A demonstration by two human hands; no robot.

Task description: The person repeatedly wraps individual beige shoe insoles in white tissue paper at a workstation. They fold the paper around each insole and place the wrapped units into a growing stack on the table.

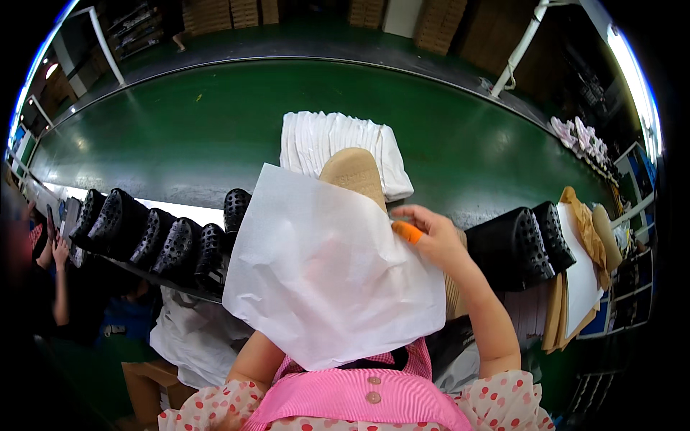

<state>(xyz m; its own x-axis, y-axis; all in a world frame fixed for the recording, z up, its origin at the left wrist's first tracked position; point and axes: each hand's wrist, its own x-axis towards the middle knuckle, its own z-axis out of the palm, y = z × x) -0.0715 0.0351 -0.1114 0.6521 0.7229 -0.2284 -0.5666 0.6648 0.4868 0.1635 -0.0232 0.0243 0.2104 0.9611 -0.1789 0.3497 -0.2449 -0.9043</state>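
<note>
A creased sheet of white paper [330, 266] spreads in front of my chest. It covers the lower part of a tan insole-shaped piece [353, 172], whose rounded end sticks out above it. My left forearm [255, 359] goes under the sheet. A faint pinkish patch shows through, but the left hand's fingers are hidden. At the sheet's right edge is my right hand [435, 237], its fingers bent and apart, with an orange cover on one digit. Nothing shows clearly in its grasp. A ribbed tan piece [454, 298] shows partly beside the sheet, near my right forearm.
Behind the insole-shaped piece lies a row of folded white bundles [338, 140] on the green table [215, 108]. Black perforated clogs [176, 244] line the left side. More black clogs [514, 244] stand right, beside brown and white paper [581, 266]. A co-worker's hands [59, 251] show far left.
</note>
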